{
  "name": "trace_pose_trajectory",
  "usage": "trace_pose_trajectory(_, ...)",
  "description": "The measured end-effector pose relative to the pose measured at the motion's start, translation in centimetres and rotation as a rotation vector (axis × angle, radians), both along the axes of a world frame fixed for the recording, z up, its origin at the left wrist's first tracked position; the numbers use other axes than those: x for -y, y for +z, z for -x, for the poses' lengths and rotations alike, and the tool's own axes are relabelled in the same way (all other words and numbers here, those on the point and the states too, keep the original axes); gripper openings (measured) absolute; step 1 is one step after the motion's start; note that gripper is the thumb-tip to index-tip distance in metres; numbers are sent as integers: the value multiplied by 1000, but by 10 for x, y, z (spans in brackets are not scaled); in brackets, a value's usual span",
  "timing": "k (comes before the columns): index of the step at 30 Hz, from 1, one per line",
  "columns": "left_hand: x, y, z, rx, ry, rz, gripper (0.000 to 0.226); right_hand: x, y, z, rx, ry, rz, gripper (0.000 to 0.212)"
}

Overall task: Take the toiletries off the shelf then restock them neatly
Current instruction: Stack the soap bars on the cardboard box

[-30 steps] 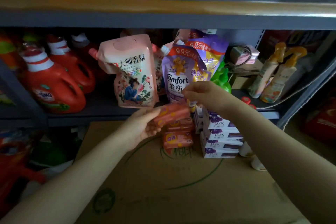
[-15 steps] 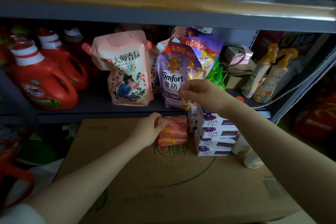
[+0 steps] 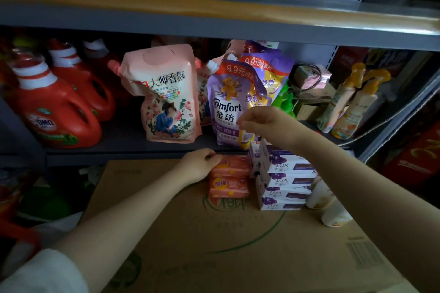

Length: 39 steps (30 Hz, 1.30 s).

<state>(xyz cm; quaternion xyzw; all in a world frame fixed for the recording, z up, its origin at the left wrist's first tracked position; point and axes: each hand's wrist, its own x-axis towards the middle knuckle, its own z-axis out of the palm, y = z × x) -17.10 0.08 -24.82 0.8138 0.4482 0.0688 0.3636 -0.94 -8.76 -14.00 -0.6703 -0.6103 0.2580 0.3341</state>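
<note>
Orange soap bars [image 3: 229, 177] lie stacked on a cardboard box [image 3: 233, 240] in front of the shelf [image 3: 123, 144]. My left hand [image 3: 198, 166] grips the left end of the top orange bar. Right of that pile stand stacked white and purple LUX soap boxes [image 3: 284, 181]. My right hand [image 3: 264, 123] hovers above the LUX stack with loosely curled fingers, holding nothing that I can see, in front of a purple Comfort pouch [image 3: 227, 102]. A pink refill pouch [image 3: 164, 93] stands on the shelf to the left of it.
Red OMO detergent jugs [image 3: 57, 107] fill the shelf's left side. Two spray bottles [image 3: 350, 100] lean at the right. White bottles [image 3: 328, 204] lie on the box beside the LUX stack. An upper shelf [image 3: 214, 16] overhangs with more packs.
My left hand brought an orange soap bar down onto the orange stack and still holds it there. My right hand stayed hovering over the LUX boxes.
</note>
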Motion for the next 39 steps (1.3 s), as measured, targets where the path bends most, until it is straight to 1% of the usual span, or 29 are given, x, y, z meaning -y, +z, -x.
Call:
trace_pose_trajectory(2,-1,11,8,25,7,-90,53,-5,3,0,31,-2,-15,14)
trace_pose_trajectory(4,-5,32,19,127,28,-268,50,-12,10,3,76,9,-52,14)
trace_pose_trajectory(5,-8,46,26,205,28,-398,45,-15,16,5,105,14,-90,14)
trace_pose_trajectory(6,-12,63,34,280,12,-574,41,-19,26,9,141,16,-147,15)
trace_pose_trajectory(7,-17,81,41,318,-8,-780,39,-25,36,13,177,14,-215,15)
trace_pose_trajectory(9,-33,113,55,294,12,-1184,44,-38,59,24,224,4,-356,13)
trace_pose_trajectory(10,-43,127,62,245,53,-1310,50,-45,70,30,239,-7,-424,12)
trace_pose_trajectory(12,-62,151,71,115,153,-1420,62,-60,92,42,266,-28,-579,14)
trace_pose_trajectory(14,-83,166,76,-4,186,-1484,65,-78,113,52,313,-18,-726,22)
trace_pose_trajectory(16,-99,172,79,-75,151,-1521,60,-100,135,57,433,16,-778,30)
trace_pose_trajectory(19,-113,173,82,-51,131,-1534,66,-145,160,54,666,14,-654,34)
trace_pose_trajectory(20,-114,173,83,-24,126,-1540,65,-159,167,53,695,-6,-585,38)
trace_pose_trajectory(23,-116,173,84,61,108,-1528,53,-193,184,57,705,-59,-373,44)
trace_pose_trajectory(25,-116,171,84,98,104,-1499,59,-208,187,60,784,-31,-259,44)
trace_pose_trajectory(28,-118,165,82,134,106,-1527,58,-227,181,55,918,9,-207,51)
trace_pose_trajectory(31,-119,164,81,152,111,-1532,57,-242,178,46,1057,-54,-159,44)
trace_pose_trajectory(33,-119,166,81,150,104,-1514,58,-240,181,43,1029,-55,-154,41)
trace_pose_trajectory(34,-119,166,81,149,104,-1499,58,-232,183,42,982,-44,-191,41)
trace_pose_trajectory(37,-115,167,82,180,109,-1435,59,-190,188,39,711,-17,-385,48)
trace_pose_trajectory(39,-108,170,81,180,117,-1397,59,-152,189,41,491,48,-504,47)
